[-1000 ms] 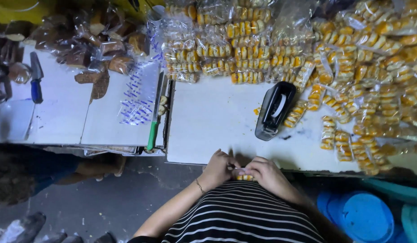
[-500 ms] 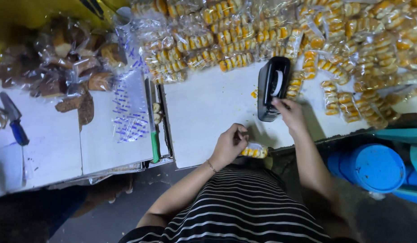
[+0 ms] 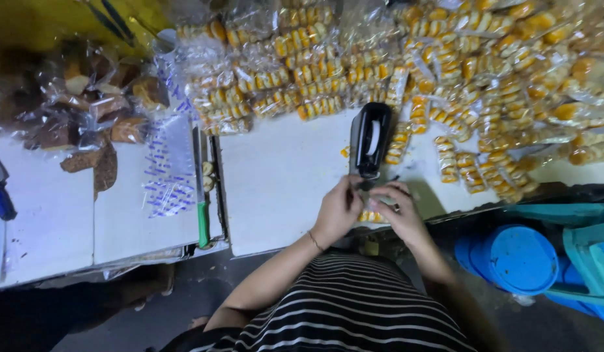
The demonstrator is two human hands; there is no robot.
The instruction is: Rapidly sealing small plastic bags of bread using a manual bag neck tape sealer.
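I judged the step to be sealing a small packet of yellow biscuits (image 3: pixel 372 216): both hands met at the near edge of the white counter (image 3: pixel 282 189), just below the black tape dispenser (image 3: pixel 370 139). My left hand (image 3: pixel 338 210) and right hand (image 3: pixel 398 210) were curled narrow, pinching the packet between them. The next move, I reckoned, called for a steady press along the crinkly clear film. Glossy wrapped packets (image 3: pixel 458 85) lay heaped beyond; darker brown bagged pieces (image 3: pixel 87 111) sat far left.
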